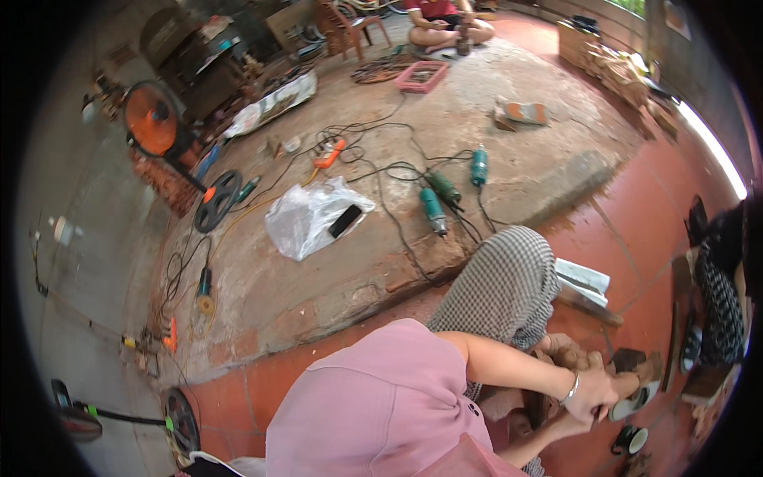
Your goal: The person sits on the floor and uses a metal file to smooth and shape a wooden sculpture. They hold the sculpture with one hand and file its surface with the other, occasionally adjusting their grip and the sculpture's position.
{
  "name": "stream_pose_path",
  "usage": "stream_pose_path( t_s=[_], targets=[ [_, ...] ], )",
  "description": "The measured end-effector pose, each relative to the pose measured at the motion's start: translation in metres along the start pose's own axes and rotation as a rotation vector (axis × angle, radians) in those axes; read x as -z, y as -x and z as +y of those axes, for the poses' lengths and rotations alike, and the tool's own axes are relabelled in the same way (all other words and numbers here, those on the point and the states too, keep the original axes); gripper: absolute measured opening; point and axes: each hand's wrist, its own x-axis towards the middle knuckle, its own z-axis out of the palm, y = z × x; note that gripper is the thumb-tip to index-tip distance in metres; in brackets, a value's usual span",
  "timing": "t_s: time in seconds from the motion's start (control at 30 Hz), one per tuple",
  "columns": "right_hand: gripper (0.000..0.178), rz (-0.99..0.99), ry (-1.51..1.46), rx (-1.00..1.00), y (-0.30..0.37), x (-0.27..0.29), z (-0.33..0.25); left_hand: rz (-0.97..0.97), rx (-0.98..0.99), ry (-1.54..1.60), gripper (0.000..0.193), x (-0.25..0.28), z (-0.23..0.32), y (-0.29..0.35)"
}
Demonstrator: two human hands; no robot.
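My left hand [594, 393], with a bracelet at its wrist, is closed at the lower right beside pale brown carved wood [629, 385]. My right hand [570, 426] comes in just below and meets it, its fingers also curled. What the two hands grip is hidden between them and too small to name. More lumpy brown wood [574, 358] lies between my left forearm and my checkered trouser leg [509, 278]. A dark block [628, 359] sits just beyond the hands.
A dark cup [629, 440] with a white inside lies near my hands. Teal power tools [433, 211] and cords spread over the raised concrete slab, beside a plastic bag [310, 219] with a phone [345, 221]. An orange fan [151, 119] stands left. People sit at far top and right edge.
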Motion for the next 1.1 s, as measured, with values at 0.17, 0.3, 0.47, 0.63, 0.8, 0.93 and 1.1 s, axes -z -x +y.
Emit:
stream_pose_path(
  t_s=[0.17,0.3,0.47,0.63,0.8,0.93,1.1],
  targets=[
    [0.023,0.099,0.237,-0.048,-0.024,0.019,-0.027,0.104,-0.184,0.233,0.018,-0.018,0.005,0.009],
    [0.026,0.075,0.256,-0.129,-0.023,0.021,-0.035,0.170,-0.128,-0.027,0.017,-0.019,-0.016,0.014],
    [0.027,0.018,0.382,-0.014,-0.026,0.026,-0.025,0.238,0.217,-0.011,0.025,-0.022,-0.044,0.024],
    [0.026,0.043,0.409,0.052,-0.024,0.026,-0.022,0.538,0.252,0.137,0.019,-0.022,-0.049,0.031],
    [0.025,0.036,0.261,-0.072,-0.016,0.015,-0.035,0.533,0.222,0.154,0.014,-0.025,-0.052,0.038],
    [0.024,-0.021,0.372,-0.062,-0.018,0.022,-0.031,0.474,0.198,0.118,0.015,-0.024,-0.049,0.040],
    [0.025,-0.009,0.324,-0.097,-0.018,0.024,-0.022,0.453,0.197,0.089,0.020,-0.027,-0.051,0.039]
  ],
)
